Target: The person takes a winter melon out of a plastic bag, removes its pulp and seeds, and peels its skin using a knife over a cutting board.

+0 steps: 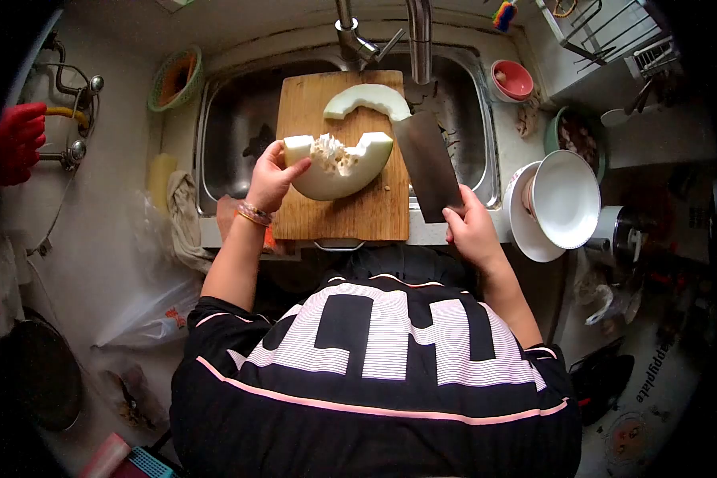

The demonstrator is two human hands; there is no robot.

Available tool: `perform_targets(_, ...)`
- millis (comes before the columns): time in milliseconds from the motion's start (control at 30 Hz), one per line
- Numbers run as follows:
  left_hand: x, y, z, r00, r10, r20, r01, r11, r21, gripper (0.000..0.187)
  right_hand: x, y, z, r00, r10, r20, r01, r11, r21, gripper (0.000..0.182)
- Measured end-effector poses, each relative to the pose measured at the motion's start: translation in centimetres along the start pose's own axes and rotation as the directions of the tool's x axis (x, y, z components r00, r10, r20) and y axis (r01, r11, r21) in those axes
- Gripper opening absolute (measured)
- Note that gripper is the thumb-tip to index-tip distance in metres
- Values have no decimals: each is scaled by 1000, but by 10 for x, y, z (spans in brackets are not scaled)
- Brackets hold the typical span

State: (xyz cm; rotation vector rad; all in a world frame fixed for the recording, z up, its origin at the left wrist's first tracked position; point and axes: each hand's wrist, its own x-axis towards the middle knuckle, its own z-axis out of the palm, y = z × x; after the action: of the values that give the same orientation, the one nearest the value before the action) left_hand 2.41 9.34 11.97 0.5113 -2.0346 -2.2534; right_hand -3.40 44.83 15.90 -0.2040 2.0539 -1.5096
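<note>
A large piece of winter melon (338, 182), with pale flesh and a seedy, fibrous core, rests on the wooden cutting board (295, 219). My left hand (275, 177) grips its left end, thumb on the near side. Behind it on the board lies a curved slice of winter melon (358, 97). My right hand (472, 227) is closed round a cleaver (430, 163), whose handle is hidden in the fingers. The broad blade points away from me, over the board's right edge, with its far corner by the right end of the slice.
The board lies across a steel sink (229, 151) beneath a faucet (354, 40). White bowls (567, 199), a red bowl (514, 78) and a green basin (581, 131) stand to the right. At the left are a green basket (174, 76) and a cloth (185, 227).
</note>
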Motion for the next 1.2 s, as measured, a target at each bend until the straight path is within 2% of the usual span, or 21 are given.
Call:
perform_targets(100,-7,1,19,981,179,-67,-167,974,155,38,4,-10,-1,996,55,76,-54,998,-12,46)
perform_targets(133,-10,1,25,975,209,-73,-193,963,187,38,7,-6,0,993,76,91,-78,997,15,48)
perform_targets(233,-17,-1,35,963,263,-62,-233,925,301,37,15,-1,6,981,105,164,-113,993,40,33)
perform_targets(333,-29,12,43,949,314,-20,-283,879,384,38,17,0,10,978,90,186,-96,995,20,29)
perform_targets(433,-35,11,44,945,323,-55,-263,847,461,38,15,-9,10,975,122,185,-116,992,-44,27)
perform_targets(533,-38,7,42,962,240,-132,-162,887,431,38,16,-11,11,963,146,225,-136,989,-57,25)
perform_targets(733,-43,16,39,952,292,-97,-175,774,609,38,19,-16,17,955,146,258,-116,985,-128,26)
perform_targets(1200,-45,12,32,965,244,-101,-154,830,535,39,46,-11,45,961,109,255,-30,955,-294,17)
